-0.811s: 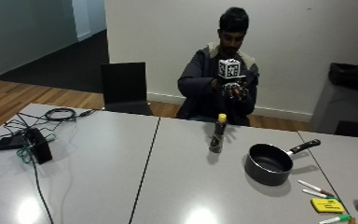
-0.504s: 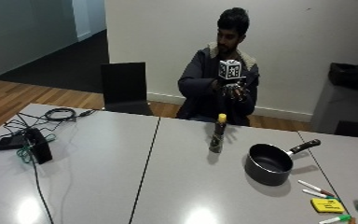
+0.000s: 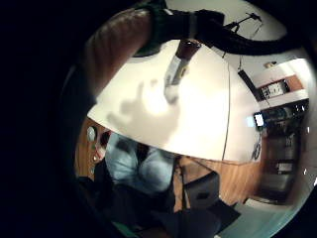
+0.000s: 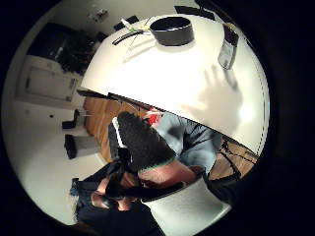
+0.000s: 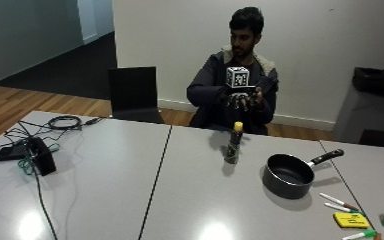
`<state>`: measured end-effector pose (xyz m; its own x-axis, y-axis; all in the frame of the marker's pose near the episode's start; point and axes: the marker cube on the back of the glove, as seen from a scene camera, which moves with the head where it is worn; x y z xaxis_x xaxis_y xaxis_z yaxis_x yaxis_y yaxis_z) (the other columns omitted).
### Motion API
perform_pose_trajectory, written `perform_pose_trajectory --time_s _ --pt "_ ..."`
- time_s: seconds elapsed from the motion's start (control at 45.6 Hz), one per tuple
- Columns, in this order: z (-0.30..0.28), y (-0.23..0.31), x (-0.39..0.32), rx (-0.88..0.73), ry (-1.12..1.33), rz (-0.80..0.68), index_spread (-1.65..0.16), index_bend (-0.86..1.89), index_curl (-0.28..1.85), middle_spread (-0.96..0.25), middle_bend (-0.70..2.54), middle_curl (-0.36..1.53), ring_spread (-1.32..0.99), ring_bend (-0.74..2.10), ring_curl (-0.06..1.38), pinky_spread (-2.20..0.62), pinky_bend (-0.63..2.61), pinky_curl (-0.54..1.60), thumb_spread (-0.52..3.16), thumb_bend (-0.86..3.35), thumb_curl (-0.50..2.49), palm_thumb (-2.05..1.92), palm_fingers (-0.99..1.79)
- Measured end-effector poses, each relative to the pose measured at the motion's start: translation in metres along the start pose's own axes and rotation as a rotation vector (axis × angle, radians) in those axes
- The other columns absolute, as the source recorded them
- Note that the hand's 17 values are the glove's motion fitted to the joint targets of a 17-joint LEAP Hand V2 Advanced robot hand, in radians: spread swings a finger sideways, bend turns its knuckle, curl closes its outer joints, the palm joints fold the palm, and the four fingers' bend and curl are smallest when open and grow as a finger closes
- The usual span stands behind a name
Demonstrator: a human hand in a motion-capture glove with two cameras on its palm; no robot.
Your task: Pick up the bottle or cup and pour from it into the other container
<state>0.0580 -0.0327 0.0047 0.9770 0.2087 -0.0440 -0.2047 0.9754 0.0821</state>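
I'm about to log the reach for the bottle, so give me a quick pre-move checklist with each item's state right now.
1. Bottle upright on the table: ok, it stands with its yellow cap on top.
2. Cap off for pouring: not ok, the yellow cap looks in place.
3. Saucepan ready to receive: ok, it sits open side up beside the bottle, apart from it, handle pointing away from the bottle.
4. Gloved right hand free: ok, it is raised above the table's far edge and holds nothing.
5. Path from hand to bottle: ok, nothing stands between them.
6. Markers clear of the pour: ok, they lie beyond the saucepan.
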Motion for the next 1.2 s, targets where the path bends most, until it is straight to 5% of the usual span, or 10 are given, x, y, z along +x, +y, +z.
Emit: perform_pose_trajectory --time_s 0.219,0.329,0.46,0.613,0.833,0.942,1.052,1.205 --pt "0.016 -0.034 0.063 0.109 -0.050 0.133 -0.35 0.11 0.21 0.07 0.29 0.30 0.24 0.20 0.21 0.38 0.49 0.32 1.04 -0.02 0.28 0.21 0.32" --pt "0.028 -0.069 0.092 0.319 -0.049 0.253 -0.35 0.11 0.21 0.08 0.29 0.31 0.24 0.20 0.22 0.38 0.52 0.33 1.03 -0.02 0.29 0.22 0.31" --pt "0.034 -0.059 0.120 -0.046 -0.110 0.111 -0.34 0.12 0.21 0.09 0.29 0.31 0.25 0.19 0.22 0.38 0.54 0.34 1.01 -0.03 0.30 0.22 0.30" --pt "0.058 -0.098 0.146 0.153 -0.154 0.165 -0.32 0.10 0.20 0.11 0.28 0.32 0.25 0.20 0.23 0.38 0.58 0.36 0.97 -0.03 0.31 0.22 0.26" --pt "0.094 -0.118 0.169 0.048 -0.370 0.240 -0.29 0.10 0.19 0.14 0.28 0.32 0.26 0.19 0.23 0.39 0.65 0.37 0.91 -0.03 0.32 0.27 0.21" --pt "0.121 -0.153 0.180 0.284 -0.475 0.098 -0.28 0.10 0.18 0.15 0.29 0.33 0.27 0.19 0.24 0.39 0.67 0.38 0.88 -0.03 0.33 0.29 0.19" --pt "0.136 -0.156 0.174 0.048 -0.666 0.234 -0.26 0.10 0.18 0.17 0.28 0.33 0.27 0.19 0.24 0.39 0.71 0.38 0.86 -0.03 0.34 0.32 0.17" --pt "0.153 -0.181 0.162 0.027 -0.913 0.177 -0.24 0.11 0.18 0.18 0.28 0.33 0.28 0.20 0.24 0.40 0.73 0.38 0.84 -0.02 0.35 0.37 0.15"
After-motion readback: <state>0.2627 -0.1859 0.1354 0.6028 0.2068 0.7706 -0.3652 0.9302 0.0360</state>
